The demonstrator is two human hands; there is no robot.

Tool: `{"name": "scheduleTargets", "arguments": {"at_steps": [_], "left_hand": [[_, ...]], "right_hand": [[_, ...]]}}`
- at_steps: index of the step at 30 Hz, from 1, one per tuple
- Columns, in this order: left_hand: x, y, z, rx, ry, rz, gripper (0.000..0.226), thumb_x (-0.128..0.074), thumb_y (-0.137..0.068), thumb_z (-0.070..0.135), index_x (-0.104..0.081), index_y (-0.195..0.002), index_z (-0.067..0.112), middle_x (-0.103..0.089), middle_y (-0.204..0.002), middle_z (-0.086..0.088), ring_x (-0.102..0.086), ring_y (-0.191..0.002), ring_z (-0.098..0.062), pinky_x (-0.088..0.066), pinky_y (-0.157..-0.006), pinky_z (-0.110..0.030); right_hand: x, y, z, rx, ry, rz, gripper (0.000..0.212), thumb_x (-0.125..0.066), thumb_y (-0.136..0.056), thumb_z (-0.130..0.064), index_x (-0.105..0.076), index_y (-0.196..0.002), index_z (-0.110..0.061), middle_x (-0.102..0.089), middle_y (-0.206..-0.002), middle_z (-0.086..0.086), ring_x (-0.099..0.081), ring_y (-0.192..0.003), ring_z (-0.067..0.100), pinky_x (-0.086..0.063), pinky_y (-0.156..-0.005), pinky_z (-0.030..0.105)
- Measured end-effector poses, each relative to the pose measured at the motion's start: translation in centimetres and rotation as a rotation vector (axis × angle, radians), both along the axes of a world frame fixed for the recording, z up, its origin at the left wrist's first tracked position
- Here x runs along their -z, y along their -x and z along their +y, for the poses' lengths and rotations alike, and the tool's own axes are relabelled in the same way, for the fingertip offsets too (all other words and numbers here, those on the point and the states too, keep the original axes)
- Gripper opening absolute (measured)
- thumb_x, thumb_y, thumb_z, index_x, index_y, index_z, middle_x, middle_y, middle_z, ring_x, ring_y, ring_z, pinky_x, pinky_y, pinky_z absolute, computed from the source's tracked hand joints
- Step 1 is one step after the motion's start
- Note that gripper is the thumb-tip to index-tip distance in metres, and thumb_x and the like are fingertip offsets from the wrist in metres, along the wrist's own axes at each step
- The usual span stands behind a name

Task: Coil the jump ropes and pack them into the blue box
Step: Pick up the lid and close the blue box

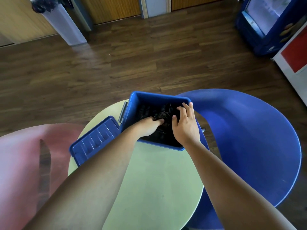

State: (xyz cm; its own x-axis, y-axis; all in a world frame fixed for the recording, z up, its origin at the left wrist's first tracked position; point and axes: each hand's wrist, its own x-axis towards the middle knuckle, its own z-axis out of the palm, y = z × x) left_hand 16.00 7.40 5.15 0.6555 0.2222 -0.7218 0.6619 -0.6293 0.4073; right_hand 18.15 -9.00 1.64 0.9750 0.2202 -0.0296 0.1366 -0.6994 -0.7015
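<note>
Tabletop (149, 180): left hand (147, 126), right hand (185, 125) reach down into blue box (132, 112).

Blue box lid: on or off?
Off. The lid lies on the table left of the blue box; the left hand and right hand reach into its open top.

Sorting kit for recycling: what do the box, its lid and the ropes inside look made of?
Box: moulded blue plastic by the look, smooth walls with a slight sheen. Lid: same blue plastic, with moulded ribs. Ropes: thin black cords, perhaps PVC or rubber; too dark to tell surely.
</note>
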Motion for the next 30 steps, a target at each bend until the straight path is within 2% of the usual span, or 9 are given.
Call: {"name": "scheduleTargets", "arguments": {"at_steps": [5, 8, 11, 14, 17, 23, 26, 28, 30], "left_hand": [[-1.0, 0.9, 1.4, 0.044, -0.025, -0.097, 0.041, -0.045, -0.103, 0.049, -0.062, -0.112, 0.012, -0.065, -0.118, -0.012, -0.059, -0.103, -0.028, -0.039, -0.081, -0.035], [-1.0, 1.8, 3.0, 0.003, -0.024, -0.195, 0.021, -0.044, -0.104, 0.033, -0.062, -0.097, 0.027, -0.068, -0.111, -0.002, -0.06, -0.098, -0.023, -0.046, -0.081, -0.034], [-1.3, 3.0, 4.7, -0.072, 0.001, -0.319, 0.025, -0.042, -0.103, 0.029, -0.059, -0.085, 0.034, -0.069, -0.092, 0.008, -0.063, -0.086, -0.023, -0.051, -0.08, -0.038], [-2.1, 5.0, 6.4, -0.119, 0.006, -0.413, 0.026, -0.046, -0.101, 0.024, -0.062, -0.084, 0.035, -0.07, -0.086, 0.011, -0.065, -0.084, -0.022, -0.053, -0.076, -0.04], [-2.6, 7.4, 8.2, -0.179, -0.019, -0.539, 0.02, -0.053, -0.1, 0.022, -0.069, -0.091, 0.029, -0.074, -0.09, 0.004, -0.068, -0.087, -0.021, -0.052, -0.079, -0.038], [-2.1, 13.7, 13.5, -0.372, 0.003, -0.686, 0.015, -0.056, -0.101, 0.023, -0.069, -0.098, 0.018, -0.068, -0.087, 0.01, -0.062, -0.082, -0.009, -0.046, -0.07, -0.017], [-0.4, 16.6, 16.7, -0.478, -0.003, -0.623, 0.011, -0.055, -0.101, 0.022, -0.066, -0.102, 0.017, -0.066, -0.094, 0.011, -0.061, -0.088, -0.007, -0.04, -0.066, -0.01], [0.9, 18.2, 18.8, -0.521, -0.056, -0.58, 0.014, -0.056, -0.1, 0.023, -0.061, -0.111, 0.017, -0.064, -0.109, 0.006, -0.061, -0.097, -0.013, -0.044, -0.072, -0.021], [2.2, 19.4, 20.9, -0.535, -0.135, -0.488, 0.027, -0.057, -0.098, 0.027, -0.054, -0.124, 0.019, -0.056, -0.122, 0.0, -0.059, -0.086, -0.014, -0.046, -0.071, -0.03]], "right_hand": [[-1.0, 0.4, 0.3, 0.058, -0.05, 0.027, 0.038, -0.046, -0.104, -0.022, -0.05, -0.137, -0.006, -0.031, -0.16, 0.012, -0.014, -0.154, 0.028, -0.029, -0.119, 0.042], [-1.8, 1.3, 1.2, 0.111, -0.066, -0.04, 0.034, -0.05, -0.101, -0.021, -0.056, -0.13, -0.005, -0.043, -0.15, 0.013, -0.035, -0.142, 0.034, -0.032, -0.116, 0.043], [-2.5, 2.6, 3.2, 0.131, -0.047, -0.136, 0.031, -0.053, -0.097, -0.021, -0.062, -0.121, -0.005, -0.054, -0.14, 0.013, -0.047, -0.131, 0.033, -0.033, -0.111, 0.04], [-3.4, 4.5, 6.0, 0.125, -0.07, -0.129, 0.027, -0.057, -0.095, -0.021, -0.065, -0.117, -0.008, -0.057, -0.135, 0.011, -0.051, -0.126, 0.032, -0.039, -0.106, 0.043], [-4.3, 6.7, 8.9, 0.074, -0.08, -0.171, 0.02, -0.055, -0.093, -0.02, -0.069, -0.101, -0.009, -0.064, -0.114, 0.011, -0.058, -0.104, 0.036, -0.048, -0.091, 0.044], [-5.1, 12.7, 14.9, -0.011, -0.135, -0.107, 0.022, -0.051, -0.095, -0.02, -0.067, -0.081, -0.014, -0.059, -0.084, -0.003, -0.054, -0.069, 0.02, -0.044, -0.063, 0.033], [-3.9, 15.1, 17.3, -0.012, -0.091, 0.074, 0.023, -0.05, -0.097, -0.02, -0.066, -0.082, -0.016, -0.061, -0.084, -0.001, -0.055, -0.072, 0.023, -0.045, -0.063, 0.034], [-2.6, 16.0, 18.3, 0.013, -0.042, 0.2, 0.024, -0.046, -0.098, -0.021, -0.066, -0.086, -0.016, -0.066, -0.088, 0.004, -0.058, -0.077, 0.028, -0.049, -0.066, 0.036], [-1.2, 16.6, 18.9, 0.071, -0.014, 0.307, 0.022, -0.046, -0.097, -0.019, -0.067, -0.097, -0.014, -0.069, -0.096, 0.009, -0.061, -0.087, 0.031, -0.049, -0.072, 0.035]]}}
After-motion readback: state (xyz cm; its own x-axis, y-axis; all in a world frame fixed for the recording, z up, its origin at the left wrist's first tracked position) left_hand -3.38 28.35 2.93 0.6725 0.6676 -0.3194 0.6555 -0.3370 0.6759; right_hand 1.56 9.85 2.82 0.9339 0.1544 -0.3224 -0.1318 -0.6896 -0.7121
